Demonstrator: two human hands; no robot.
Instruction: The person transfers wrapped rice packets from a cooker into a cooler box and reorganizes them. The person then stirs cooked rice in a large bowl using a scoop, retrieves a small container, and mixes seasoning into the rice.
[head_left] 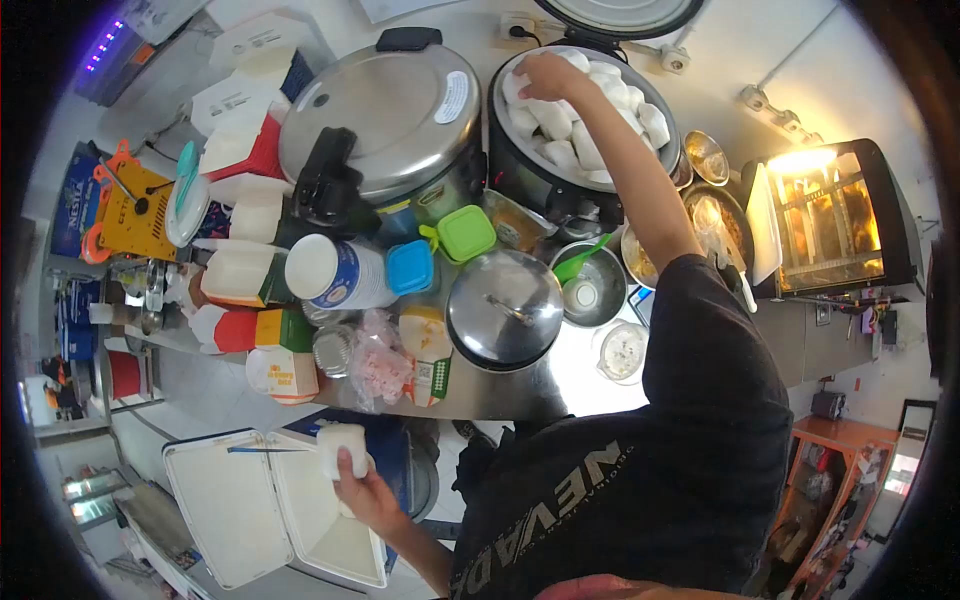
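My left hand (368,492), low on the left, is closed around a white wrapped packet (342,450), with the thumb on its near side. Beneath it stands a white cooler box (315,530) with its lid (225,515) swung back. My right arm reaches up to a large round cooker (498,150) heaped with white wrapped packets (575,120). On the heap's far left part, my right hand (550,78) curls its fingers over a packet; its fingertips are partly hidden. The cooker's lid (630,12) stands raised behind.
A big steel cooker (385,130) with its lid down stands left of the heap. Nearby are a lidded steel pot (505,310), a steel bowl (590,290), stacked paper cups (340,272) and food boxes (280,375). A lit glass warmer (830,220) is at right.
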